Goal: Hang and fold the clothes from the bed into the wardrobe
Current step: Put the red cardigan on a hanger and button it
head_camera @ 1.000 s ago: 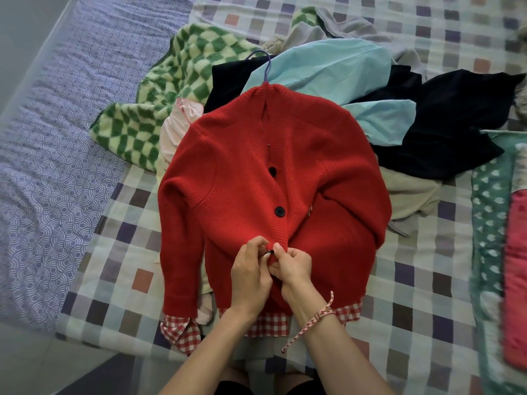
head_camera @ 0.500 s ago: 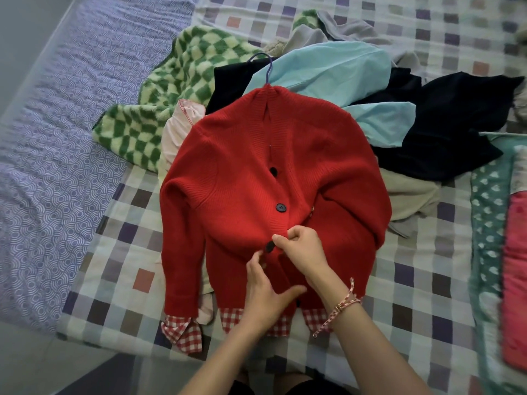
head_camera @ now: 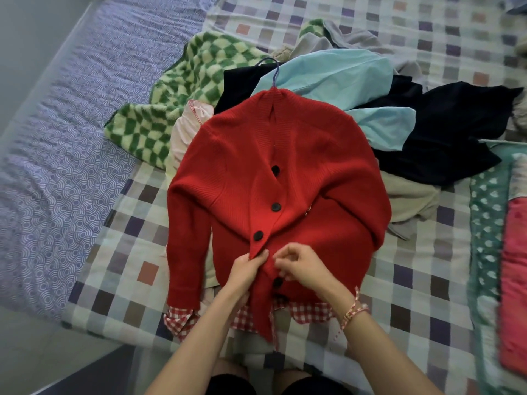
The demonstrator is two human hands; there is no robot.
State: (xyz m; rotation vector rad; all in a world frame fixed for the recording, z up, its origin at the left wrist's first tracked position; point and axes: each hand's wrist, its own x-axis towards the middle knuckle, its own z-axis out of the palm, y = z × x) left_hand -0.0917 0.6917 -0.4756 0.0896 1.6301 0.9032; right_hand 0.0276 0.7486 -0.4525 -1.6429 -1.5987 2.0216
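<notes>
Pinching the front edge of the red cardigan [head_camera: 285, 181], left hand [head_camera: 246, 270] sits just below the third button [head_camera: 259, 236]. Opposite, right hand [head_camera: 303, 266] (fingers curled) pinches the facing edge.

Red cardigan [head_camera: 285, 195], hangered, flat on bed [head_camera: 114, 266]

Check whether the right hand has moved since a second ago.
Yes: the right hand dropped hemward on the red cardigan, off the third button, farther from the second button.

The red ribbed-knit wool-like cardigan [head_camera: 299, 172] looks matt with glossy black buttons [head_camera: 275, 206]; the green-and-cream checked fleece [head_camera: 171, 109] looks fluffy.
</notes>
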